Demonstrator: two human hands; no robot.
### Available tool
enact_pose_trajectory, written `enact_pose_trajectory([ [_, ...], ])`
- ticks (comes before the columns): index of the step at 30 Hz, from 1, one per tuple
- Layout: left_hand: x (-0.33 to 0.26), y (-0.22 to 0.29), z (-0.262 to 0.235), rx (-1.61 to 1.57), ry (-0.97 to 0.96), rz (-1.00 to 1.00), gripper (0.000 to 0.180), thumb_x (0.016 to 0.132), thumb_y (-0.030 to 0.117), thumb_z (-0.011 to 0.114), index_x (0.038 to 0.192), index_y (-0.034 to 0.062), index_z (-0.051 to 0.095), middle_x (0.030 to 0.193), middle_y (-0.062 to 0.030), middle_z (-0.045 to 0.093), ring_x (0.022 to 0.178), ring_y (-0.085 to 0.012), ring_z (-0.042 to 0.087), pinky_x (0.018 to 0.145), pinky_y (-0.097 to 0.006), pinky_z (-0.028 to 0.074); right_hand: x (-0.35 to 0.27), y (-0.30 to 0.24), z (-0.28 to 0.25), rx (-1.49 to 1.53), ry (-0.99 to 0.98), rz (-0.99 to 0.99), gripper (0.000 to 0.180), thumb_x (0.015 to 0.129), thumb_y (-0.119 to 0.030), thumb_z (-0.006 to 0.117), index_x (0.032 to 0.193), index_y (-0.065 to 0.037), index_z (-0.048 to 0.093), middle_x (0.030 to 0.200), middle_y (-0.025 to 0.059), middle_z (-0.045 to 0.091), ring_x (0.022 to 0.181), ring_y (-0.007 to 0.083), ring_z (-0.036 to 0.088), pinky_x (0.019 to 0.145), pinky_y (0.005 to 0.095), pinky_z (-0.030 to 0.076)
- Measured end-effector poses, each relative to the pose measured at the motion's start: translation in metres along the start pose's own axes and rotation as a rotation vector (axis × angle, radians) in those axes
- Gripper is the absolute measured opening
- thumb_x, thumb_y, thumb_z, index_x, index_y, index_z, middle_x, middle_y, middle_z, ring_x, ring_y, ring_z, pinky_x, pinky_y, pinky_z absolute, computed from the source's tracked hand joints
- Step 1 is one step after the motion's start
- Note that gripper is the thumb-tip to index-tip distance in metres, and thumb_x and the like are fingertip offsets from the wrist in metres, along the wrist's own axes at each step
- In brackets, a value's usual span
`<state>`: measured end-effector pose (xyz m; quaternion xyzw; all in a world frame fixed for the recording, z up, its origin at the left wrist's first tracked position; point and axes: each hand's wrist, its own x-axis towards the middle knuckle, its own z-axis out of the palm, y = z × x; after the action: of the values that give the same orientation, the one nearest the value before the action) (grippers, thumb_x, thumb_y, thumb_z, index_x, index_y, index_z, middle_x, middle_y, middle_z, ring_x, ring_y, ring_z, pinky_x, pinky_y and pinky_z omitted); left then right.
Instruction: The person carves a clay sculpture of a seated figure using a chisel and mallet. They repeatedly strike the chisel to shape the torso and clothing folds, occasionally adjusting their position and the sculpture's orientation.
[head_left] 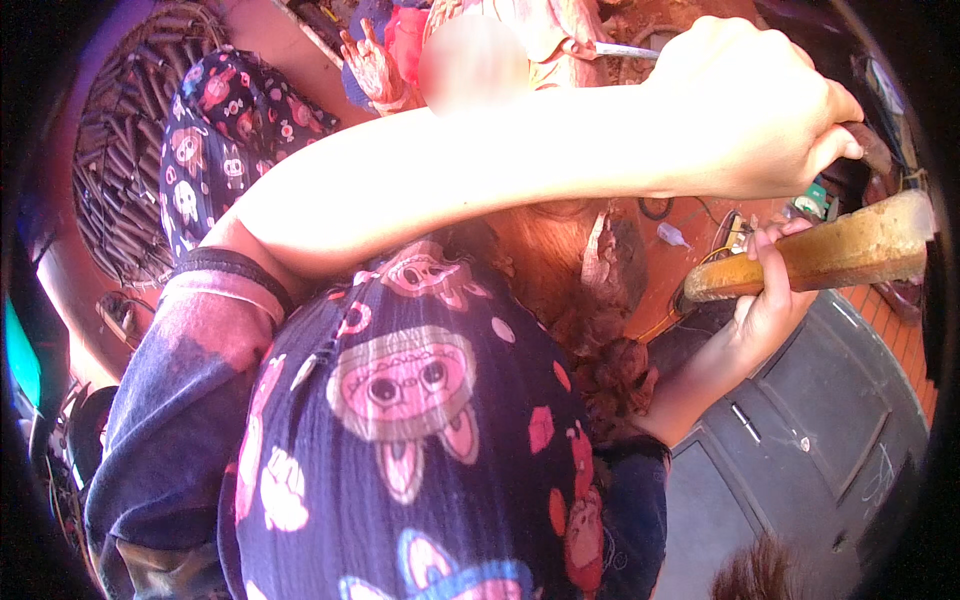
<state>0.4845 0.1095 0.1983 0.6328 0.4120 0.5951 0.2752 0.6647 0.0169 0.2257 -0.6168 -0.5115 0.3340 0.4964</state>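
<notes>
Looks down past a dark garment [500,470] printed with cartoon faces, in strong, washed-out light. Stretches the bare left forearm [480,165] across the view to the upper right, ending in the left hand [755,110], curled into a tight, overexposed fist near a brown curved piece [877,150]. Cannot tell the fist's contents, or any link to the pale blade [625,50] just left of it. Lower down, wraps the right hand [775,295] firmly around the middle of a thick yellow-brown bar [860,243], slanting at the far right. Includes reddish-brown carved wood [610,260] between garment and bar, a grey case [800,430] at lower right, and dark rods [130,170] clustered at upper left.
</notes>
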Motion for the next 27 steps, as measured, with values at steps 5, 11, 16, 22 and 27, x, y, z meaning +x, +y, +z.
enact_pose_trajectory([
  [5,0.002,-0.001,0.004,0.028,-0.01,-0.04,0.031,0.088,0.045,0.063,0.104,0.0225,0.077,0.081,-0.011,0.073,0.075,-0.032,0.072,0.068,-0.045,0.057,0.001,0.001,-0.002,0.047,-0.01,0.005,0.036,0.074,0.015,0.066,0.105,0.0,0.055,0.091,0.0079,0.054,0.076,0.0172,0.054,0.068,0.0315,0.046],
  [11,-0.003,-0.003,0.0,0.038,0.019,0.011,0.027,0.091,0.04,0.06,0.105,0.0193,0.07,0.08,-0.0115,0.069,0.074,-0.0313,0.07,0.065,-0.044,0.056,0.0,0.002,-0.007,0.065,-0.038,0.051,0.035,0.074,0.016,0.064,0.105,0.001,0.054,0.091,0.0088,0.054,0.074,0.0173,0.052,0.068,0.0309,0.045],
  [16,-0.012,-0.005,-0.009,0.046,0.176,0.188,0.022,0.097,0.026,0.054,0.104,0.0057,0.058,0.073,-0.0133,0.059,0.066,-0.0313,0.064,0.057,-0.04,0.052,0.0,0.002,-0.009,0.04,-0.01,0.05,0.034,0.075,0.015,0.064,0.104,0.001,0.054,0.088,0.0086,0.054,0.073,0.0173,0.052,0.068,0.0297,0.045],
  [22,-0.011,-0.002,-0.016,0.026,0.183,0.182,0.024,0.097,0.028,0.055,0.106,0.0062,0.058,0.076,-0.0138,0.06,0.067,-0.0319,0.065,0.058,-0.042,0.053,0.002,0.007,-0.012,-0.153,0.036,0.003,0.035,0.076,0.014,0.066,0.107,0.0,0.057,0.09,0.0082,0.058,0.074,0.016,0.056,0.067,0.0292,0.047],
  [27,-0.005,0.001,-0.009,0.012,0.063,0.01,0.028,0.091,0.041,0.059,0.107,0.0201,0.07,0.082,-0.0114,0.069,0.074,-0.0313,0.07,0.066,-0.044,0.056,0.005,0.008,-0.02,-0.172,0.046,0.022,0.035,0.076,0.014,0.067,0.108,0.001,0.059,0.09,0.0079,0.06,0.074,0.0149,0.057,0.066,0.0287,0.048],
])
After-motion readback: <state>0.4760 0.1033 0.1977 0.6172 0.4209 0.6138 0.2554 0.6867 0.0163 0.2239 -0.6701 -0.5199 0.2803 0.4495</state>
